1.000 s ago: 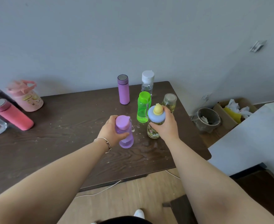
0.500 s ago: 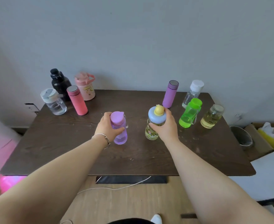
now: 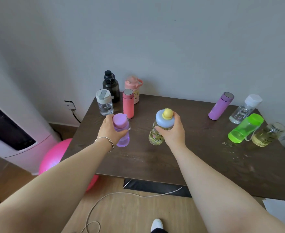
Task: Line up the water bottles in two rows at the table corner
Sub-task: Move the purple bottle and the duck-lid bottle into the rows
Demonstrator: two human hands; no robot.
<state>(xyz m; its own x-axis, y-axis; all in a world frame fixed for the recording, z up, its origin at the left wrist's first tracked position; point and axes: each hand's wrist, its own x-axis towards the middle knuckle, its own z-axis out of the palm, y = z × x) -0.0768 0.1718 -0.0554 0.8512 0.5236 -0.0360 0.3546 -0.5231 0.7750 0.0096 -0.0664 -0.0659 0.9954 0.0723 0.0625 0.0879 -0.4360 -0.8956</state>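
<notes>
Your left hand is wrapped around the lilac bottle, fingers closed on its body just under the cap, and your right hand grips the duck-top bottle the same way, just below its blue lid. Both bottles are upright over the middle of the table; whether their bases touch the wood, you cannot tell. A bangle sits on your left wrist. Just beyond your left hand, at the far left corner, four bottles stand close together: a clear bottle and a coral flask in front, a black bottle and a pink jug behind them by the wall. Well apart, on the right side, stand a purple flask, a white-capped bottle, a green bottle and a glass jar, near one another. Below the table's left edge a pink ball rests on the floor, and a white cord loops across the boards.
</notes>
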